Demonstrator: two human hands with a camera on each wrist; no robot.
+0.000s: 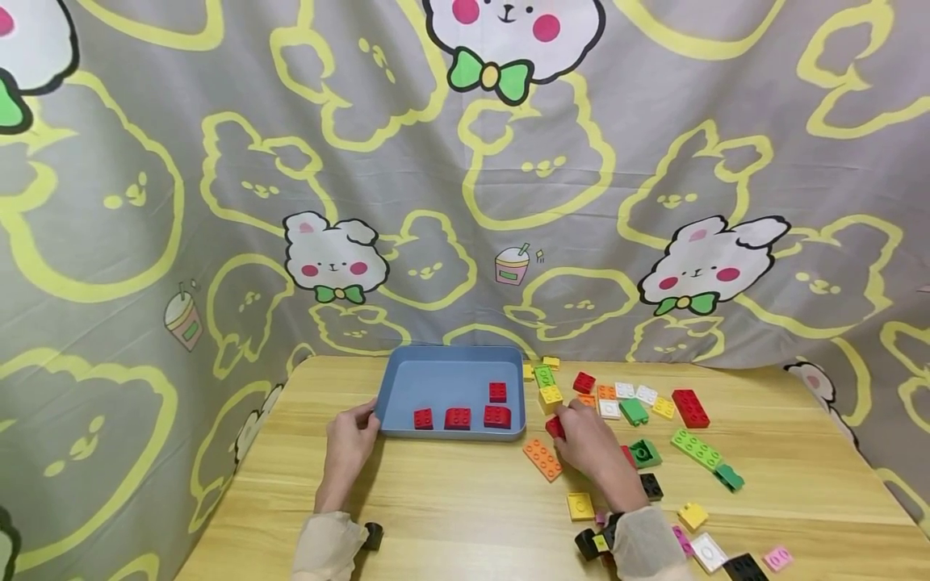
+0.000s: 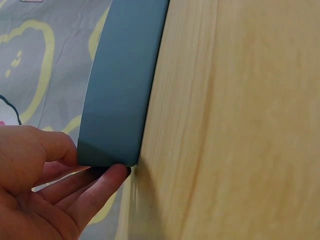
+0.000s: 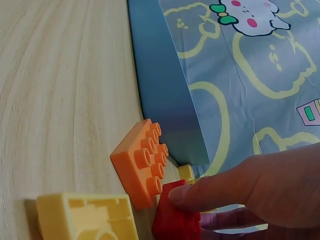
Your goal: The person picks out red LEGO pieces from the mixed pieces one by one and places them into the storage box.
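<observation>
A blue tray [image 1: 436,387] lies on the table, with several red building bricks [image 1: 458,418] in its front and right parts. My left hand [image 1: 350,440] holds the tray's front left corner; in the left wrist view, the fingers [image 2: 97,197] press on the end wall and the thumb side is at the rim. Just right of the tray, my right hand [image 1: 592,440] pinches a red brick [image 3: 172,215] between thumb and fingers. An orange brick [image 3: 142,162] lies beside that red brick, studs facing the tray in the right wrist view.
Loose bricks of many colours spread over the table's right side, among them a long red one [image 1: 690,408], a lime one [image 1: 695,449] and a yellow one [image 1: 580,507]. A patterned curtain [image 1: 407,266] hangs behind the table and along its left side.
</observation>
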